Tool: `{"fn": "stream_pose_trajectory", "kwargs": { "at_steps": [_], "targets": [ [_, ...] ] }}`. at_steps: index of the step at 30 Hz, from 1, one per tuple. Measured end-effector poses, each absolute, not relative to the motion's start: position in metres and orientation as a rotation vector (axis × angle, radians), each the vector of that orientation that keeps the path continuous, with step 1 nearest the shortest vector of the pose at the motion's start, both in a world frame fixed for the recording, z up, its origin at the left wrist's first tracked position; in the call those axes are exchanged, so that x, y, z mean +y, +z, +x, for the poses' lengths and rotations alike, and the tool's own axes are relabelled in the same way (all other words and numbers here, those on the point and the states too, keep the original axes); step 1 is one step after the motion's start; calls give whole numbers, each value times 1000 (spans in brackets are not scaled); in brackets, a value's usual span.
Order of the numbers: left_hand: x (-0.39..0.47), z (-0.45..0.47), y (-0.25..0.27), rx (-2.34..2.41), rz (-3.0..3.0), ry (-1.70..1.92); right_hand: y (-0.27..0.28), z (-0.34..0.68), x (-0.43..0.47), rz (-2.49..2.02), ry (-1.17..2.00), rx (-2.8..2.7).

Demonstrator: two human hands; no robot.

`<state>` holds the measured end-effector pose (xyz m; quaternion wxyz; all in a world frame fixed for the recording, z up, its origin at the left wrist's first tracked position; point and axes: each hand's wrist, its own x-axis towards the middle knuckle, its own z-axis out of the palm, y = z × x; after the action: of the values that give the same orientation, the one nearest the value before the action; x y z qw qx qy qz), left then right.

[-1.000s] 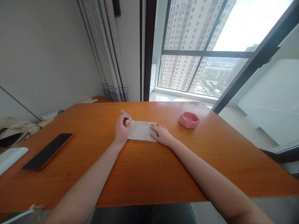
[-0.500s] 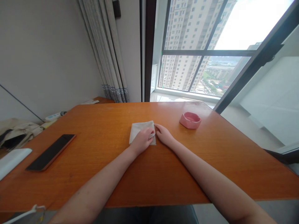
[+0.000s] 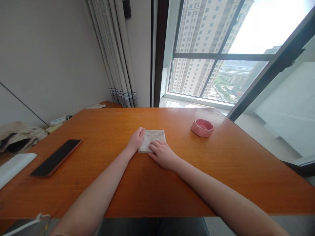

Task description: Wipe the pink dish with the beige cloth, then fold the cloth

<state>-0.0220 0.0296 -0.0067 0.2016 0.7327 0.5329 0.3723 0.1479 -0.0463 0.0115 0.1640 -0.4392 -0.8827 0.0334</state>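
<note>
A glossy orange-brown table point(image 3: 147, 186) spreads under both hands, its near edge closer to the body than they are. Well beyond the left hand point(image 3: 136, 140) hangs a grey curtain point(image 3: 115, 52) with a patterned band near its hem, against a pale wall point(image 3: 49, 49); beyond and to the right of the right hand point(image 3: 165, 154), a dark-framed window point(image 3: 219, 56) looks out on a tall building point(image 3: 189, 73). A pink bowl point(image 3: 200, 130) sits past the right hand and to its right, well apart from it. A black phone point(image 3: 57, 159) lies well to the left of the left hand. Both forearms reach forward from the near edge and angle inward. The left hand stands on its side along the cloth's left edge, fingers close together and touching it; whether they pinch it I cannot tell. The right hand lies palm down, fingers extended and slightly parted, over the near right part of the cloth point(image 3: 155, 134). Between the hands, the cloth is off-white, folded into a small, flat, nearly square pad, its far edge straight.
</note>
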Motion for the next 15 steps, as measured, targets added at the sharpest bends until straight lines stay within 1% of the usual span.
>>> {"fn": "stream_pose_trajectory", "kwargs": {
  "at_steps": [3,6,10,15],
  "targets": [
    [28,-21,-5,1348,2074,1114,9,154,-52,-1535,26,-2511],
    [25,-19,-4,1231,2158,1004,10,189,-59,-1816,-40,-2430],
    [21,-13,-8,1145,2212,851,13,267,-71,-2049,5,-2338],
    [16,-6,-9,1139,2289,758,9,367,-81,-2381,33,-2190]
  ]
}}
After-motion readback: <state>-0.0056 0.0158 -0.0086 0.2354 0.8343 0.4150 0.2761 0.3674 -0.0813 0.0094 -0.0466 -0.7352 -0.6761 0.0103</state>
